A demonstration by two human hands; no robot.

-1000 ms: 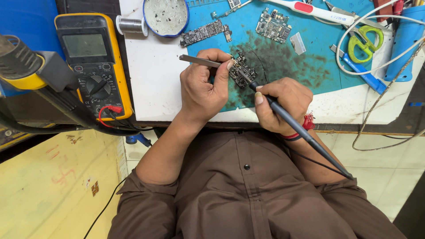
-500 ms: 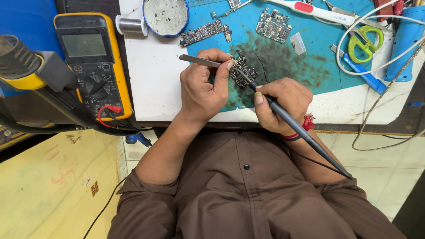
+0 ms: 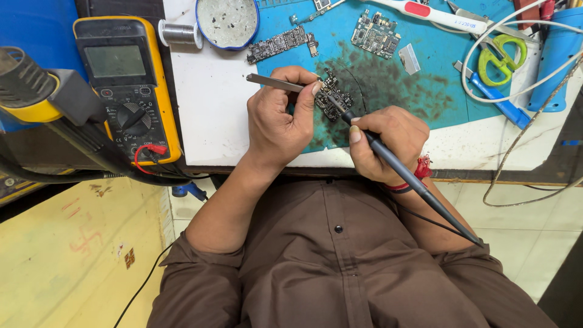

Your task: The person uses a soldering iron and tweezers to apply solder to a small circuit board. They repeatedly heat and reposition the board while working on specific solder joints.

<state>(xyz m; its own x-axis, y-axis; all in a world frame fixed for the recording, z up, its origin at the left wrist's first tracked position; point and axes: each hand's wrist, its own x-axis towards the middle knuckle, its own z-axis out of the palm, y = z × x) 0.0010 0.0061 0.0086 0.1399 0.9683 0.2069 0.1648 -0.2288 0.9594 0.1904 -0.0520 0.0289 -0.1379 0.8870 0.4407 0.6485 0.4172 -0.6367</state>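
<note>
Small circuit board (image 3: 333, 96) flat on the teal mat (image 3: 449, 91), mid-counter, pinned between both hands. Left hand (image 3: 280, 121) pinching metal tweezers (image 3: 274, 82) shut, tips at the board's left edge. Right hand (image 3: 384, 143) wrapped tight round a dark soldering iron (image 3: 405, 172), tip touching the board. Best kept steady: wrists braced, light contact, tweezers firm. Counted: three boards in all, two spare (image 3: 280, 44) (image 3: 376, 33) farther back; one yellow multimeter (image 3: 126, 85) left; one green scissors (image 3: 499, 59) right.
</note>
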